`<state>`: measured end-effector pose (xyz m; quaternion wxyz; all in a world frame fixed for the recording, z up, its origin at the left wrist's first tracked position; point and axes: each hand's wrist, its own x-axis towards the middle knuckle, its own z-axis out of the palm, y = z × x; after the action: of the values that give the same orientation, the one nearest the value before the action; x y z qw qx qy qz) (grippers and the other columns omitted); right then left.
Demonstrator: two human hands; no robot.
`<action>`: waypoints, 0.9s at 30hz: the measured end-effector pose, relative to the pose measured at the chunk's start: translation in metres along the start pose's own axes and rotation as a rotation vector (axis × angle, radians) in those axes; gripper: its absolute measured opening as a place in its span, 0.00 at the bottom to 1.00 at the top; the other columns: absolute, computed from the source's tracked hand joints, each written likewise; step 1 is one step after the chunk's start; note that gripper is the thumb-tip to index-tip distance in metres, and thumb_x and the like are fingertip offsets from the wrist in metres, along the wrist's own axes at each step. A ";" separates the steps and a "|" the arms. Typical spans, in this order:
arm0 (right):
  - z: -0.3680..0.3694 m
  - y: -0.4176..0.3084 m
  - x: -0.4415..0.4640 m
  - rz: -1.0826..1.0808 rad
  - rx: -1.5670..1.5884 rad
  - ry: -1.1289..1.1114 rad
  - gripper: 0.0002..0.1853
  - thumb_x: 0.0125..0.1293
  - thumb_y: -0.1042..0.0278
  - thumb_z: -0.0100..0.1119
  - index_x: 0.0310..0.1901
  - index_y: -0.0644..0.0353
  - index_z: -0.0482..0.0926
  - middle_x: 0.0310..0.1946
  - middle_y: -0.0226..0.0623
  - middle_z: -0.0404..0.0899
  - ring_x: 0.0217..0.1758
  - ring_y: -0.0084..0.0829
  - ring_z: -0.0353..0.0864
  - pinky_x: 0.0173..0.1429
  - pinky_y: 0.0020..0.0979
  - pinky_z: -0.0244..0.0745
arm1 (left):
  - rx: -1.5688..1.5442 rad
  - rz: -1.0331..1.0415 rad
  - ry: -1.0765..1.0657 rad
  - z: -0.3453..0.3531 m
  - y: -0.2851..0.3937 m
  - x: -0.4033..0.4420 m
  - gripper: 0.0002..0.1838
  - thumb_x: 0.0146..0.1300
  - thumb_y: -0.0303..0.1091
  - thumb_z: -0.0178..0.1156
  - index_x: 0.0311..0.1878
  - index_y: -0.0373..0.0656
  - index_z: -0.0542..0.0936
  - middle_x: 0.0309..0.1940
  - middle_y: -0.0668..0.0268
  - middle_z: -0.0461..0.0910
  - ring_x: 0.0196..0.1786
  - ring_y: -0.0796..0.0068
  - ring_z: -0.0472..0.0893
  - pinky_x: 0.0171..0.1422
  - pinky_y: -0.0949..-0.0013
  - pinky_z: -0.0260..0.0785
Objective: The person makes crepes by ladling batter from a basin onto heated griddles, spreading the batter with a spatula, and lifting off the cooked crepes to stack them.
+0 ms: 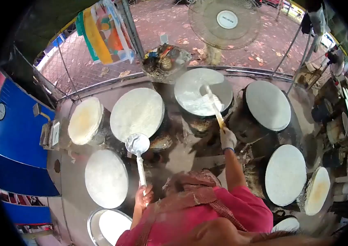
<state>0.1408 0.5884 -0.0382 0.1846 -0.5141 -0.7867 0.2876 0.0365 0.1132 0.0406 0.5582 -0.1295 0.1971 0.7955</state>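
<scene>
The left fingers (147, 193) grip a ladle (140, 164), the right fingers (227, 135) a paddle (214, 104), with batter (192, 88) covering much of the griddle (224, 91), its right side bare.

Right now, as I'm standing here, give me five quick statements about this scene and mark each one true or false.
1. The left hand holds a long-handled ladle. True.
2. The right hand is empty. False: it grips the handle of a spreading tool.
3. White batter covers the whole griddle under that tool. False: a bare grey patch shows on its right side.
4. A fan stands beyond that griddle. True.
5. The sleeve on the right arm is blue. False: it is pink.
</scene>
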 end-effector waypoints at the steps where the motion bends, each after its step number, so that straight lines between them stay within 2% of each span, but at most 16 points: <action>1: -0.006 -0.020 0.000 0.012 0.144 0.067 0.14 0.59 0.57 0.56 0.41 0.56 0.80 0.33 0.48 0.79 0.35 0.45 0.79 0.38 0.37 0.73 | 0.016 -0.011 0.028 -0.002 -0.002 0.003 0.07 0.61 0.35 0.50 0.29 0.49 0.65 0.18 0.72 0.60 0.12 0.84 0.58 0.08 0.82 0.52; 2: 0.000 -0.037 -0.001 -0.184 0.336 0.159 0.15 0.58 0.56 0.56 0.40 0.57 0.80 0.33 0.48 0.79 0.36 0.47 0.78 0.39 0.36 0.72 | 0.029 -0.026 0.059 -0.004 -0.004 0.007 0.09 0.61 0.37 0.51 0.27 0.49 0.64 0.18 0.73 0.59 0.13 0.84 0.58 0.08 0.82 0.52; 3: 0.014 -0.057 0.001 0.040 0.161 -0.016 0.17 0.58 0.52 0.55 0.42 0.56 0.80 0.34 0.47 0.79 0.38 0.47 0.78 0.43 0.36 0.72 | 0.049 -0.037 0.077 -0.003 -0.004 0.017 0.11 0.60 0.38 0.51 0.25 0.49 0.63 0.17 0.73 0.59 0.13 0.84 0.58 0.08 0.82 0.51; 4: 0.031 -0.055 0.001 -0.092 0.035 -0.063 0.18 0.58 0.51 0.55 0.43 0.54 0.80 0.35 0.46 0.79 0.40 0.46 0.78 0.44 0.37 0.72 | 0.048 -0.194 -0.035 0.008 -0.003 0.023 0.17 0.58 0.41 0.53 0.20 0.50 0.60 0.15 0.74 0.57 0.13 0.84 0.56 0.10 0.81 0.49; 5: 0.047 -0.051 -0.004 -0.220 -0.084 -0.111 0.19 0.57 0.49 0.54 0.44 0.52 0.79 0.36 0.45 0.79 0.41 0.45 0.78 0.46 0.37 0.72 | 0.063 -0.168 0.020 0.015 -0.004 0.030 0.17 0.57 0.42 0.54 0.19 0.50 0.59 0.15 0.74 0.56 0.13 0.84 0.56 0.11 0.81 0.49; 7: 0.011 -0.037 -0.023 0.000 -0.072 -0.219 0.19 0.57 0.48 0.54 0.45 0.48 0.79 0.38 0.43 0.79 0.43 0.43 0.78 0.48 0.39 0.72 | 0.100 -0.123 0.151 0.020 -0.010 0.030 0.19 0.56 0.43 0.55 0.17 0.51 0.58 0.14 0.75 0.55 0.14 0.84 0.56 0.13 0.81 0.48; 10: -0.025 0.014 0.018 0.071 -0.212 -0.133 0.16 0.59 0.50 0.54 0.42 0.50 0.81 0.34 0.44 0.80 0.37 0.44 0.79 0.42 0.40 0.73 | 0.167 -0.009 0.178 0.014 -0.008 0.034 0.16 0.58 0.39 0.52 0.18 0.50 0.61 0.14 0.75 0.56 0.16 0.84 0.58 0.15 0.80 0.49; 13: -0.024 -0.022 0.049 0.018 0.100 0.134 0.15 0.61 0.54 0.52 0.38 0.56 0.80 0.33 0.46 0.79 0.36 0.48 0.78 0.41 0.42 0.72 | 0.149 -0.121 0.175 0.014 -0.008 0.038 0.18 0.59 0.42 0.53 0.17 0.51 0.61 0.11 0.76 0.57 0.13 0.83 0.59 0.16 0.78 0.51; 16: 0.015 -0.020 0.026 -0.297 -0.113 -0.004 0.16 0.60 0.52 0.51 0.36 0.55 0.79 0.32 0.47 0.78 0.37 0.48 0.77 0.41 0.43 0.72 | 0.057 -0.231 0.084 -0.002 -0.011 0.064 0.16 0.59 0.38 0.50 0.17 0.51 0.62 0.12 0.75 0.58 0.14 0.83 0.58 0.16 0.78 0.49; 17: 0.003 -0.024 0.009 -0.172 -0.244 -0.227 0.15 0.60 0.50 0.51 0.38 0.50 0.80 0.33 0.46 0.79 0.38 0.47 0.77 0.43 0.42 0.72 | 0.029 -0.250 0.046 -0.005 -0.007 0.071 0.14 0.60 0.35 0.48 0.18 0.50 0.62 0.14 0.74 0.58 0.15 0.83 0.58 0.16 0.79 0.48; 18: -0.005 -0.003 -0.004 -0.110 -0.100 -0.211 0.15 0.58 0.49 0.54 0.40 0.45 0.81 0.33 0.44 0.80 0.39 0.45 0.78 0.44 0.41 0.72 | 0.256 -0.202 0.185 0.004 -0.006 0.075 0.13 0.59 0.35 0.48 0.18 0.51 0.63 0.14 0.75 0.58 0.16 0.82 0.59 0.17 0.78 0.48; 20: -0.015 0.042 0.019 0.012 -0.169 -0.141 0.19 0.58 0.45 0.54 0.43 0.50 0.80 0.34 0.39 0.81 0.40 0.42 0.79 0.45 0.39 0.73 | 0.476 -0.043 0.501 0.030 -0.016 0.077 0.13 0.59 0.36 0.51 0.19 0.51 0.64 0.14 0.76 0.57 0.17 0.80 0.60 0.20 0.77 0.50; 21: -0.044 0.030 0.037 0.142 -0.256 -0.210 0.19 0.59 0.46 0.53 0.40 0.53 0.80 0.35 0.41 0.81 0.40 0.42 0.79 0.46 0.40 0.72 | 0.358 0.010 0.536 0.036 -0.023 0.078 0.14 0.60 0.37 0.51 0.19 0.51 0.64 0.13 0.76 0.57 0.17 0.80 0.60 0.20 0.77 0.50; 22: -0.064 0.013 0.053 0.035 -0.204 -0.111 0.18 0.60 0.48 0.52 0.36 0.54 0.80 0.34 0.43 0.80 0.40 0.44 0.78 0.45 0.40 0.72 | 0.399 -0.001 0.647 0.042 -0.026 0.081 0.15 0.62 0.40 0.50 0.19 0.52 0.63 0.14 0.75 0.58 0.16 0.80 0.59 0.19 0.77 0.49; 25: -0.040 -0.019 0.099 0.076 0.217 0.070 0.18 0.62 0.51 0.49 0.42 0.54 0.80 0.35 0.47 0.79 0.40 0.46 0.78 0.43 0.40 0.72 | 0.516 -0.244 0.426 0.041 -0.023 0.105 0.16 0.63 0.40 0.49 0.19 0.52 0.61 0.15 0.75 0.58 0.16 0.82 0.59 0.17 0.76 0.48; 27: -0.009 0.006 0.063 -0.079 -0.205 -0.177 0.16 0.60 0.50 0.50 0.38 0.51 0.81 0.36 0.41 0.80 0.43 0.44 0.78 0.47 0.39 0.72 | 0.409 -0.321 0.413 0.043 -0.026 0.116 0.17 0.63 0.39 0.48 0.18 0.53 0.59 0.13 0.77 0.56 0.14 0.84 0.57 0.16 0.78 0.47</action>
<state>0.1255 0.6502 -0.0355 0.0723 -0.4714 -0.8449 0.2422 0.0219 0.2377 0.0255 0.6390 -0.2027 0.4390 0.5983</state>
